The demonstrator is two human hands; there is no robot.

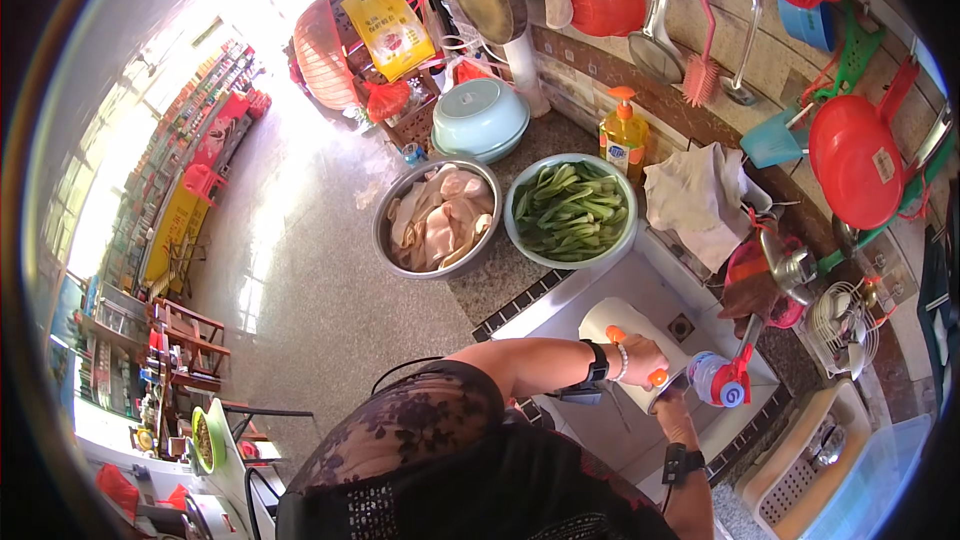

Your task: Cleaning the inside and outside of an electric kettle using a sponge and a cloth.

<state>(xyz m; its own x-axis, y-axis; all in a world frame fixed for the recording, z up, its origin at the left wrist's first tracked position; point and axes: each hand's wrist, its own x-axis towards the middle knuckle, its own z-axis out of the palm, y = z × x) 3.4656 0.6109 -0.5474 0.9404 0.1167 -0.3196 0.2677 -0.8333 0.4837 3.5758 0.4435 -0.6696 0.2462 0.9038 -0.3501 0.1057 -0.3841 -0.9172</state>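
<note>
A white oblong board (604, 315) with rounded ends slants over the tiled sink (592, 457). My left hand (641, 360), a beaded bracelet at its wrist, is closed on an orange item (658, 377) over the board; orange shows on both sides of the fist, and whether it is a carrot or a handle I cannot tell. At the board's near end my right hand (673, 409) grips the edge, its fingers partly hidden. Close beside both hands, a clear plastic bottle piece (709, 376) is tied with red plastic to the metal tap (748, 337).
Left of the sink stand a basin of leafy greens (574, 210) and a metal bowl of pale pieces of meat or skin (442, 221). Detergent (622, 139) and a draped cloth (697, 199) line the wall. A draining basket (806, 465) stands right; utensils hang above.
</note>
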